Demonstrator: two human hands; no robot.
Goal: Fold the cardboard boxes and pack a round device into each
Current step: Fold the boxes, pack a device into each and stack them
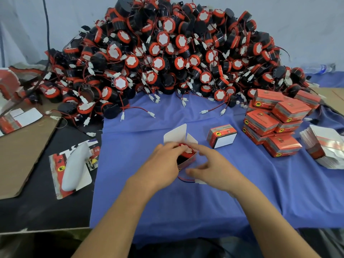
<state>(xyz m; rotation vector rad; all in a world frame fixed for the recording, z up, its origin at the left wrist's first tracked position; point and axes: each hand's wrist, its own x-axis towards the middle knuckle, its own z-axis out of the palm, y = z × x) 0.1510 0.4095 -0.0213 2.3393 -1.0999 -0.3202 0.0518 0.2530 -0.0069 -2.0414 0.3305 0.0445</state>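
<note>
Left hand [163, 162] fingers grasp box [176, 135]; right hand [214, 168] released, forefinger pressing round device [186, 149] — seat flat, tuck trailing wire [186, 180] inside before flaps.

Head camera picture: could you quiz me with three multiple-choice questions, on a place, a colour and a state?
1. Where are the closed boxes stacked? A) at the left B) at the right C) atop the pile
2. What colour is the cloth? A) blue B) green C) yellow
3. The box that the left hand holds is: A) flat B) closed C) open, with a device inside

Answers: B, the stack stands near the right edge; A, the cloth under the arms is blue; C, its flap stands up and the red device shows.
</note>
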